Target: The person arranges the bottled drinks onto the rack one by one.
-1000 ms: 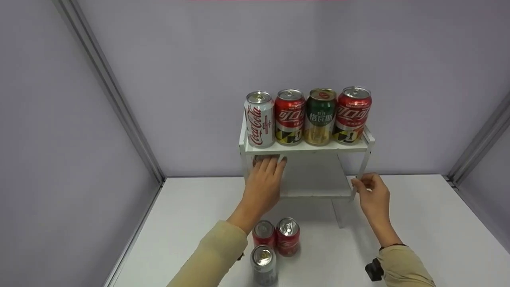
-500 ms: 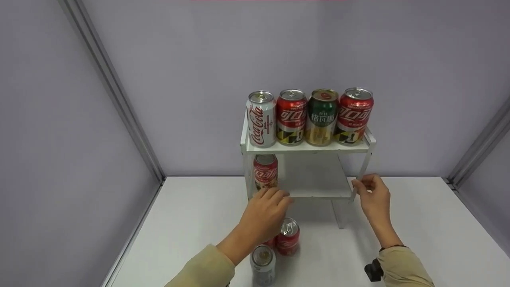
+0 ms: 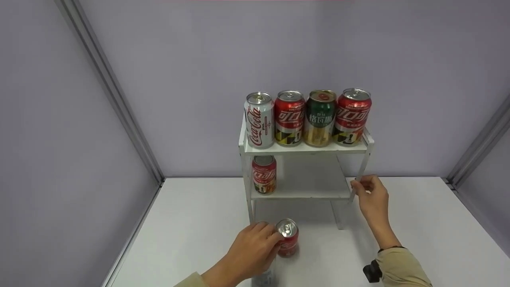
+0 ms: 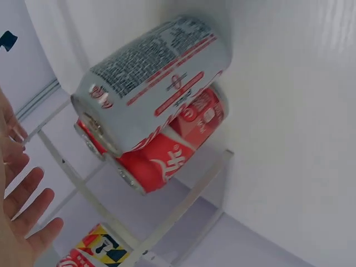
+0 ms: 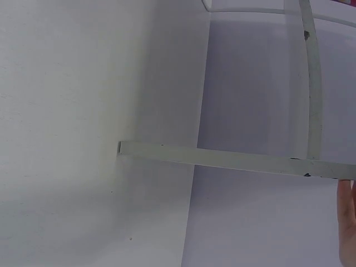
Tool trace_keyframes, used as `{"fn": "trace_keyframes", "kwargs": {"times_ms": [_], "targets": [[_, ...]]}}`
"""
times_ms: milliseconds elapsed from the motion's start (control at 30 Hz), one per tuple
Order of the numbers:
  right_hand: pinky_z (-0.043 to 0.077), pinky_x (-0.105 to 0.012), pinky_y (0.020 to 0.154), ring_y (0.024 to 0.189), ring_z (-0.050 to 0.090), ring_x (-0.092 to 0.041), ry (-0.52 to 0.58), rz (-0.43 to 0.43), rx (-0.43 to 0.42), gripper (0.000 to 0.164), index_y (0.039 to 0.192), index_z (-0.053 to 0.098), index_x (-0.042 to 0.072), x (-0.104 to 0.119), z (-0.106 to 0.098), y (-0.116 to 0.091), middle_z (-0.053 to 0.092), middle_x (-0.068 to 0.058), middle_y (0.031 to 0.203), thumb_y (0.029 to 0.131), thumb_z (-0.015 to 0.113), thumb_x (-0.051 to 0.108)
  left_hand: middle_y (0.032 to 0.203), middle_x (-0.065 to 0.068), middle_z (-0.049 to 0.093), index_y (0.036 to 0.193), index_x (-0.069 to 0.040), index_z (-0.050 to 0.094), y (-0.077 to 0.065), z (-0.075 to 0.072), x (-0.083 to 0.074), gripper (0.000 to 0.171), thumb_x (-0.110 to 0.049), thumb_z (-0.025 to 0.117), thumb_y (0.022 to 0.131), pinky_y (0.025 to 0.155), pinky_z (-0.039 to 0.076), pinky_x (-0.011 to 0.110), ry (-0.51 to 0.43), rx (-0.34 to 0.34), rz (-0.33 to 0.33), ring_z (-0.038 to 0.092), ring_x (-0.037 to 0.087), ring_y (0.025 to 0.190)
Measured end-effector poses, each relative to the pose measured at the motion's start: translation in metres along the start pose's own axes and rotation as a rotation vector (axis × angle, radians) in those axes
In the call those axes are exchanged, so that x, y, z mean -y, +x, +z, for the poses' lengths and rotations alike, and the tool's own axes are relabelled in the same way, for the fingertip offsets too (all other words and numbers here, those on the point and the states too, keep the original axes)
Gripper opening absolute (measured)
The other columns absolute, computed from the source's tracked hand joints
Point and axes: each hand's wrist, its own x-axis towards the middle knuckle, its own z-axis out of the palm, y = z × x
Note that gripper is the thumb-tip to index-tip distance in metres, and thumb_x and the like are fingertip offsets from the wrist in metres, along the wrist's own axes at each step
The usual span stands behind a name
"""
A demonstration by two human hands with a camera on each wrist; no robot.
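My left hand (image 3: 253, 247) is above the soda cans at the front of the white two-tier shelf rack (image 3: 306, 197). In the left wrist view its fingers (image 4: 36, 214) are spread, with nothing between them. Beside it a red Coca-Cola can (image 3: 287, 244) stands on the table. Under the hand a white can (image 3: 263, 278) is partly hidden; the left wrist view also shows a second red can (image 4: 84, 139) behind it. My right hand (image 3: 373, 201) pinches the rack's right front post (image 3: 363, 165) between thumb and fingers. One red can (image 3: 264, 175) stands at the left of the lower shelf.
On the top shelf stand several cans in a row: a white Coca-Cola can (image 3: 260, 123), two red ones, and a green-and-gold can (image 3: 320, 119). The white table (image 3: 191, 223) runs back to grey walls (image 3: 191, 79) with metal corner strips.
My left hand has let go of the red can on the lower shelf and come down toward me over the cans on the table. My right hand has stayed at the post.
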Motion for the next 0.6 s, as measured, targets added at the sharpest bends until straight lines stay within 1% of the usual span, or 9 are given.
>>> {"fn": "trace_keyframes", "kwargs": {"times_ms": [67, 167, 300, 433, 600], "targets": [[0.045, -0.012, 0.065, 0.080, 0.056, -0.005, 0.001, 0.003, -0.002, 0.021, 0.097, 0.055, 0.003, 0.000, 0.000, 0.000, 0.060, -0.005, 0.090, 0.089, 0.063, 0.020, 0.087, -0.006, 0.056, 0.095, -0.018, 0.063, -0.006, 0.000, -0.001, 0.020, -0.025, 0.072, 0.078, 0.070, 0.051, 0.027, -0.021, 0.056, -0.022, 0.056, 0.011, 0.081], [0.045, -0.013, 0.064, 0.078, 0.056, -0.005, 0.000, -0.009, 0.000, 0.020, 0.096, 0.055, 0.002, 0.000, 0.000, 0.000, 0.061, -0.005, 0.089, 0.088, 0.064, 0.019, 0.094, -0.004, 0.055, 0.100, -0.020, 0.061, -0.015, -0.001, -0.004, 0.028, -0.033, 0.072, 0.078, 0.070, 0.051, 0.027, -0.036, 0.175, -0.058, 0.054, 0.010, 0.084], [0.044, -0.013, 0.063, 0.076, 0.056, -0.005, -0.003, -0.023, 0.001, 0.018, 0.094, 0.055, 0.002, 0.000, 0.000, 0.000, 0.061, -0.005, 0.087, 0.088, 0.065, 0.016, 0.107, -0.002, 0.052, 0.109, -0.022, 0.057, -0.024, -0.001, -0.007, 0.042, -0.043, 0.073, 0.076, 0.072, 0.050, 0.028, -0.004, 0.321, -0.087, 0.052, 0.012, 0.091], [0.044, -0.013, 0.062, 0.075, 0.056, -0.006, 0.005, -0.015, -0.003, 0.018, 0.094, 0.055, 0.003, 0.001, -0.001, 0.001, 0.060, -0.005, 0.086, 0.088, 0.064, 0.017, 0.110, -0.003, 0.049, 0.114, -0.024, 0.053, -0.029, 0.001, -0.008, 0.051, -0.048, 0.073, 0.074, 0.075, 0.049, 0.033, 0.021, 0.413, -0.115, 0.049, 0.014, 0.098], [0.045, -0.013, 0.065, 0.078, 0.056, -0.006, 0.021, 0.007, 0.012, 0.022, 0.096, 0.055, 0.002, 0.001, -0.001, 0.000, 0.060, -0.006, 0.089, 0.089, 0.064, 0.021, 0.111, -0.004, 0.048, 0.118, -0.027, 0.051, -0.035, 0.005, -0.007, 0.055, -0.050, 0.072, 0.073, 0.078, 0.050, 0.042, 0.017, 0.514, -0.158, 0.048, 0.018, 0.108]]}}
